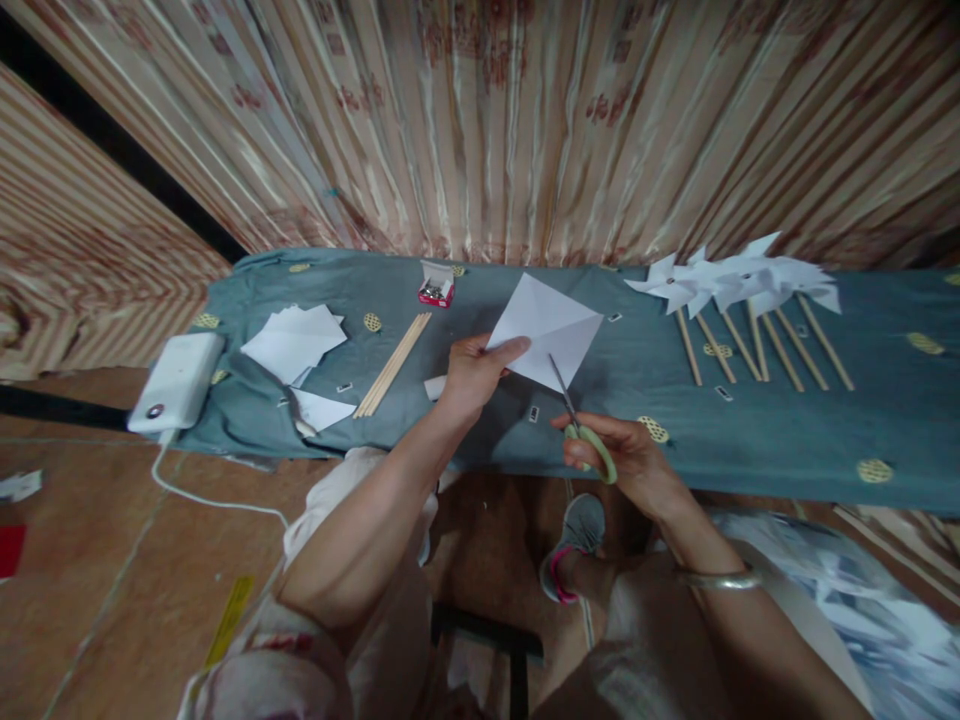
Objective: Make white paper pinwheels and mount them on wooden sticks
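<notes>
A square sheet of white paper (pixel 551 320), turned corner-up and showing crease lines, is pinched at its left side by my left hand (pixel 480 372), thumb on top. My right hand (pixel 619 450) grips green-handled scissors (pixel 592 448). Their blades reach over the lower part of the sheet, near its bottom corner; whether the paper lies between them I cannot tell for sure. Both hands are above the front half of the cloth-covered table (pixel 750 440). A small white rolled piece (pixel 434 388) lies partly hidden behind my left wrist.
Finished paper pinwheels (pixel 742 280) on sticks lie at the right. Left of my hands are bare wooden sticks (pixel 394 365), a small red box (pixel 436 287) of metal pins, stacked paper squares (pixel 296 340) and a white power bank (pixel 178 382) with a cable. A pleated curtain (pixel 510 130) hangs behind.
</notes>
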Demonstrator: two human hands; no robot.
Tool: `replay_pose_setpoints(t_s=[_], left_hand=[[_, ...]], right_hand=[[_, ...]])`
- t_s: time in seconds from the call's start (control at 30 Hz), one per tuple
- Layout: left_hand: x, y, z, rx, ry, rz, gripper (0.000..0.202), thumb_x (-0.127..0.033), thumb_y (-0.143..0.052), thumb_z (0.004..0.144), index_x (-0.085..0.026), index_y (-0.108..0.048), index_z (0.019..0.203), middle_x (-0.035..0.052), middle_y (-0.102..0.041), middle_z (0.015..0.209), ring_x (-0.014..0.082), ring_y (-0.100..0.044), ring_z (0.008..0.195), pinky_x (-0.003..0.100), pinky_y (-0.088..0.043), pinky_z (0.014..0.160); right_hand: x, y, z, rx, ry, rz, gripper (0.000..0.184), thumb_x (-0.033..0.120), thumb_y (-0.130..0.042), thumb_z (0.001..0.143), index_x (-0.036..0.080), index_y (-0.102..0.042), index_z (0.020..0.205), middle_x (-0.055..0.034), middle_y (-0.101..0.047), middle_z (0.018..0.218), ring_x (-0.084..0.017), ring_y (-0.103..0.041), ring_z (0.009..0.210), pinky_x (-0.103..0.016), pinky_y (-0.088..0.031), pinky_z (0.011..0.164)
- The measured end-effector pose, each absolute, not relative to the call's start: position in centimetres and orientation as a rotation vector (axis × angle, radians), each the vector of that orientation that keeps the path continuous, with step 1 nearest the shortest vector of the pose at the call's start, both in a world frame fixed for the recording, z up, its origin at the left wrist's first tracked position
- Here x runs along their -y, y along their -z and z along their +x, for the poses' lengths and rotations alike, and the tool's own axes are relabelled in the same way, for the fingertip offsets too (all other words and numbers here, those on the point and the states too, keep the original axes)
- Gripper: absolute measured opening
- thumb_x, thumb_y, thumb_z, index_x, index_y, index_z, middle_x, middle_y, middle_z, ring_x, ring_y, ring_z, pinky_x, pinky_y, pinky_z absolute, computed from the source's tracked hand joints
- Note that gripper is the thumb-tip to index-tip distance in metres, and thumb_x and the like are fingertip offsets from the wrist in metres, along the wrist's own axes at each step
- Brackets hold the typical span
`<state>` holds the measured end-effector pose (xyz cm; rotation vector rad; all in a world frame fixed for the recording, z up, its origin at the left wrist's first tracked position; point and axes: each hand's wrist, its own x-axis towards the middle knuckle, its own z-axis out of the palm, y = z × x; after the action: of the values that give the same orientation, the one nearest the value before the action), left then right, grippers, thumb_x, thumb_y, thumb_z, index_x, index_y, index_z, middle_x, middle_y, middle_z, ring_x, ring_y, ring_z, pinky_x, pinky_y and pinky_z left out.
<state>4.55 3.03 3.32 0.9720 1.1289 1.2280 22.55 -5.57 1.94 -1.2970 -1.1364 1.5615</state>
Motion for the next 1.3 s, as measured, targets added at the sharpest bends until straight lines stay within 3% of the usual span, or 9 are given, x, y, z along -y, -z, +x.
replay_pose_setpoints(t_s=[1.3], left_hand=[[-2.57,-3.24,5.04,-1.122,-1.210,0.984,0.023,-0.036,-0.078,0.059,-0.015,-0.070,0.060,0.0000,-0.063,0.057,0.0119,-0.052,0.055,0.024,-0.039,0.055]], right_hand=[[5.46,-2.56,22.28,1.117,-1.552,-1.321,0.044,0.052,-0.085,0.052,0.021,-0.076,0.081,0.0011,-0.062,0.056,-0.010,-0.052,0.050,-0.026,-0.044,0.049]])
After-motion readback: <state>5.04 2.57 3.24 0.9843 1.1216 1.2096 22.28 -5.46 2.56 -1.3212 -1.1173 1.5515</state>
